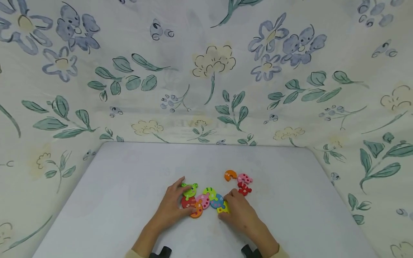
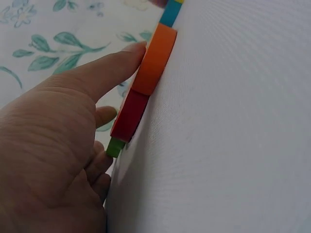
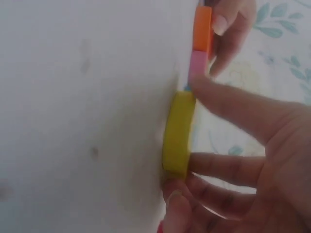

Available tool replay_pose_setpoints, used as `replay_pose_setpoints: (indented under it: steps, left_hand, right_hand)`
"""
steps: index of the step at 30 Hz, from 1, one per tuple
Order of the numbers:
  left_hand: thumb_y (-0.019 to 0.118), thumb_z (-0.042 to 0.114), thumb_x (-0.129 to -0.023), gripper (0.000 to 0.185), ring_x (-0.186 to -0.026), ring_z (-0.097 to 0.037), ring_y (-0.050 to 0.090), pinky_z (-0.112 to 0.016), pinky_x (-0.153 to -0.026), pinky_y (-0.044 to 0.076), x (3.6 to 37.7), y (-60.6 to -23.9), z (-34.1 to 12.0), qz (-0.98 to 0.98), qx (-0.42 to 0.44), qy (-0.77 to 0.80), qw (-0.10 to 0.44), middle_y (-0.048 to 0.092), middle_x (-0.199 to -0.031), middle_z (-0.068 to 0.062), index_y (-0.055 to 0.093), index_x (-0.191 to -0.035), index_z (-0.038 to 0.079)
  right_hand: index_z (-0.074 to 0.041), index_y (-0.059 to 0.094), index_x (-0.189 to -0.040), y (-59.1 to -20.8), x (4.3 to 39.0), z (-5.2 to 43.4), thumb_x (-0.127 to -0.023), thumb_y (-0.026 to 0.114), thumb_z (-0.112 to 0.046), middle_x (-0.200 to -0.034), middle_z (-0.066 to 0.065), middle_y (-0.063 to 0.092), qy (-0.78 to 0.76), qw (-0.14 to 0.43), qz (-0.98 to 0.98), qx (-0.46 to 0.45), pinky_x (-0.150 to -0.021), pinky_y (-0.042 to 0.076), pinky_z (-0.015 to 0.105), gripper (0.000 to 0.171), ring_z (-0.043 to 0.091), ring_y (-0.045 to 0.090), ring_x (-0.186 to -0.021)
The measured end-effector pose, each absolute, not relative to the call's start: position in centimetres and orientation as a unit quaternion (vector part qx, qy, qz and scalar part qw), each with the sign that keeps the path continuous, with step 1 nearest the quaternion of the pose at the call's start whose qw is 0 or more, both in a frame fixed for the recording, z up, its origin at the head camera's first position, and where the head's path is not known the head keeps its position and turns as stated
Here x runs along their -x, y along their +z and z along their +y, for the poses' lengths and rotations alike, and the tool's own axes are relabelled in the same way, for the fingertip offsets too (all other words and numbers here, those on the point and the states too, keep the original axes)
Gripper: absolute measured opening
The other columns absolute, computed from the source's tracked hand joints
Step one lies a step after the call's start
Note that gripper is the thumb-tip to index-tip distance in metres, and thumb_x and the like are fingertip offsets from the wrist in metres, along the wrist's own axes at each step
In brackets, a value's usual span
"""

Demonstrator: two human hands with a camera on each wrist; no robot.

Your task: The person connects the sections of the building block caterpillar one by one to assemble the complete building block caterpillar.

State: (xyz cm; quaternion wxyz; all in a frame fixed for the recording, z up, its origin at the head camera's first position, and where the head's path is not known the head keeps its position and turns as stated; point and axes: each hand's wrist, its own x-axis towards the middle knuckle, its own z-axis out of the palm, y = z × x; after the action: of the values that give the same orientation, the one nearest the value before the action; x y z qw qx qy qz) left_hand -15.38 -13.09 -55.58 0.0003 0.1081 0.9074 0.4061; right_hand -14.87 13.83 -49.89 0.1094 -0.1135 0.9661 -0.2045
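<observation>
A row of joined wooden puzzle pieces, shaped like a caterpillar, lies flat on the white table [image 1: 135, 172]. Its green head [image 1: 191, 192] has a face; from it run a red piece [image 1: 186, 202], an orange piece [image 1: 200, 207], a pink piece [image 1: 203, 201], a light green piece [image 1: 210, 192], a blue piece [image 1: 216, 201] and a yellow piece [image 1: 223, 209]. My left hand [image 1: 170, 206] holds the head end, thumb against the orange piece and fingers by the green head. At the other end my right hand [image 1: 241, 212] grips the yellow piece between thumb and fingers, partly covering it.
Beyond my right hand lie a loose orange piece [image 1: 229, 175], a pink spotted piece [image 1: 245, 178] and a red piece [image 1: 245, 190], close together. Flower-patterned cloth [image 1: 180, 107] hangs behind the table and along its sides.
</observation>
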Motion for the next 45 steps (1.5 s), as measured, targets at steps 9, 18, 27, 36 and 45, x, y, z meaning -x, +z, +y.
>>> replay_pose_setpoints:
  steps: [9,18,27,36,45]
  left_hand:
    - [0.09,0.038,-0.082,0.071,-0.151,-0.03,0.031,-0.06,-0.119,0.033,15.5,-55.8,-13.1,0.907,-0.109,0.408,-0.001,0.031,-0.168,0.001,0.061,-0.145,0.021]
    - [0.09,0.035,-0.083,0.068,-0.151,-0.027,0.031,-0.058,-0.121,0.031,15.4,-55.7,-13.3,0.903,-0.092,0.42,0.013,0.034,-0.167,0.006,0.063,-0.144,0.022]
    - [0.089,0.037,-0.084,0.066,-0.152,-0.026,0.031,-0.058,-0.121,0.03,15.3,-55.9,-13.5,0.899,-0.093,0.428,0.012,0.034,-0.167,0.007,0.063,-0.143,0.024]
    - [0.089,0.038,-0.084,0.065,-0.15,-0.029,0.034,-0.06,-0.119,0.034,15.5,-55.6,-13.4,0.901,-0.109,0.419,-0.003,0.037,-0.165,0.004,0.064,-0.142,0.023]
    - [0.088,0.038,-0.084,0.064,-0.15,-0.03,0.033,-0.062,-0.118,0.033,15.6,-55.8,-13.4,0.902,-0.106,0.419,0.001,0.038,-0.165,0.002,0.065,-0.141,0.021]
  right_hand:
    - [-0.008,0.07,-0.128,-49.0,17.0,17.6,-0.082,0.091,-0.031,-0.129,0.011,0.065,-0.203,0.047,0.972,0.108,-0.097,0.058,0.048,0.055,0.029,0.061,-0.117]
    - [-0.004,0.07,-0.127,-48.9,18.5,20.2,-0.084,0.09,-0.026,-0.124,0.015,0.066,-0.184,0.01,0.979,0.088,-0.09,0.06,0.045,0.052,0.028,0.061,-0.105]
    - [-0.004,0.071,-0.126,-49.0,19.8,20.5,-0.091,0.083,-0.022,-0.128,0.016,0.064,-0.161,0.017,0.983,0.082,-0.093,0.059,0.05,0.041,0.033,0.058,-0.113]
    - [-0.006,0.07,-0.125,-49.8,19.4,19.8,-0.084,0.089,-0.027,-0.113,0.014,0.064,-0.126,0.037,0.985,0.108,-0.086,0.062,0.045,0.05,0.028,0.058,-0.1]
    - [-0.008,0.07,-0.13,-50.5,18.9,19.6,-0.083,0.09,-0.027,-0.117,0.015,0.064,-0.131,0.031,0.984,0.114,-0.085,0.062,0.045,0.055,0.028,0.059,-0.099]
